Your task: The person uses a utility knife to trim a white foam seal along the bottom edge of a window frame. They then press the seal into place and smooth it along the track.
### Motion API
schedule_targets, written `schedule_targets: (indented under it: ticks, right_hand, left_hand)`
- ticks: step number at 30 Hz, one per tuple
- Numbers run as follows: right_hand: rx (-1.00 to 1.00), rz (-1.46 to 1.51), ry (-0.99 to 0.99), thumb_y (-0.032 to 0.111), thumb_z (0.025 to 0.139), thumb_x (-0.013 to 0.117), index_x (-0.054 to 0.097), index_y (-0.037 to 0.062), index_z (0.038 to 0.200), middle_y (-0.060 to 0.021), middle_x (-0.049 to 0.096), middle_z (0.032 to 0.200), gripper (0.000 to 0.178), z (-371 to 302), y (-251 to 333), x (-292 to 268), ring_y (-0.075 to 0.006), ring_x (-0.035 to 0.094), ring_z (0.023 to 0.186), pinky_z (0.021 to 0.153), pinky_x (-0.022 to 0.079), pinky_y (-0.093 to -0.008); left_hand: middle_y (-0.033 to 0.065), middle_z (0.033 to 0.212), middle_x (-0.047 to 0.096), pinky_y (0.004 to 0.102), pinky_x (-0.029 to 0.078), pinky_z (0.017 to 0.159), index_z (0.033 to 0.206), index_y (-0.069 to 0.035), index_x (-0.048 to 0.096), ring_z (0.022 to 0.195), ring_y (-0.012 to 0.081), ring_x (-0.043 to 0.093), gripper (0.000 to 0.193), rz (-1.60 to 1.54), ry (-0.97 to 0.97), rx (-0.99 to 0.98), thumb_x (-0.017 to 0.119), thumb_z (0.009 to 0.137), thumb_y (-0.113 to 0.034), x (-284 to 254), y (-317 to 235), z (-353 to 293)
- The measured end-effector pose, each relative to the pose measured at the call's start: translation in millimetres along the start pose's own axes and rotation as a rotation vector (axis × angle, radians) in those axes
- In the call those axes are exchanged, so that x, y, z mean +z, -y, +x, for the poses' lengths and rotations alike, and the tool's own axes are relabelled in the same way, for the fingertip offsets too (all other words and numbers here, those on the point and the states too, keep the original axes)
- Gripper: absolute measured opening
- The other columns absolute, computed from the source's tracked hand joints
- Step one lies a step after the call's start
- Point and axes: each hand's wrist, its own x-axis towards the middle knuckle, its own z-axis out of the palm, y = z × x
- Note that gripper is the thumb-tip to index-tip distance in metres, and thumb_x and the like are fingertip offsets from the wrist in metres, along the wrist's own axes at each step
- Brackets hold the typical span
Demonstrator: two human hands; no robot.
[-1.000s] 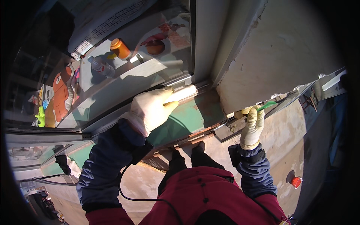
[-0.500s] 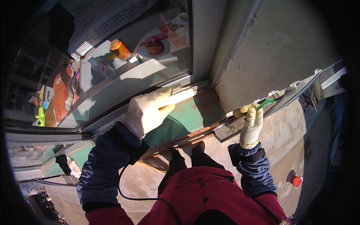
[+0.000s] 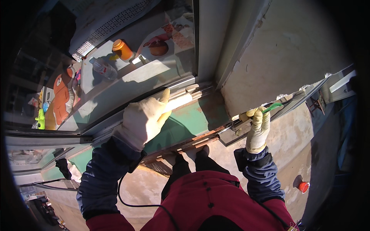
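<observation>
My left hand (image 3: 143, 121), in a pale work glove, is closed round a white roll-shaped thing (image 3: 180, 101) lying along the window track. Glare hides what the roll is made of. Beneath it runs the green sill (image 3: 181, 133), partly in the shadow of my hand. My right hand (image 3: 258, 131), gloved with yellowish fingertips, is closed at the wall's lower edge. A slim green handle-like piece (image 3: 273, 107) sticks out to the right from between its fingers; its other end is hidden.
Behind the window glass (image 3: 154, 75) are an orange jar (image 3: 122, 50), a clear bottle (image 3: 103, 69) and a brown bear-shaped cushion (image 3: 61, 96). The wall corner (image 3: 277, 57) juts out at right. A black cable (image 3: 131, 205) crosses my front. A red-topped object (image 3: 303, 187) stands at lower right.
My left hand has slid left along the track, and the white roll's end has moved left with it. My right hand stays nearly still with the green piece.
</observation>
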Motion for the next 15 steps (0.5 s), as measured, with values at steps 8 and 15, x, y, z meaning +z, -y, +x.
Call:
schedule_targets:
  ticks: [8, 15]
  right_hand:
    - [-0.032, 0.013, 0.062, 0.024, 0.111, 0.060, 0.065, 0.0060, 0.117, -0.0023, 0.070, 0.100, 0.020, 1, 1, 0, -0.0140, 0.067, 0.085, 0.080, 0.054, -0.0291]
    - [-0.016, 0.003, 0.037, 0.022, 0.111, 0.059, 0.064, 0.0052, 0.118, -0.0030, 0.070, 0.101, 0.019, 0, -2, -3, -0.0142, 0.066, 0.088, 0.083, 0.054, -0.0301]
  left_hand:
    - [0.0163, 0.098, 0.077, 0.0389, 0.062, 0.079, 0.123, -0.003, 0.075, 0.088, 0.0303, 0.076, 0.042, -0.223, -0.020, -0.041, 0.085, 0.085, -0.019, -9, 2, 13]
    - [0.0201, 0.098, 0.075, 0.0412, 0.059, 0.078, 0.114, -0.003, 0.075, 0.087, 0.0358, 0.074, 0.031, -0.362, 0.222, -0.213, 0.079, 0.090, -0.022, -23, 12, 30]
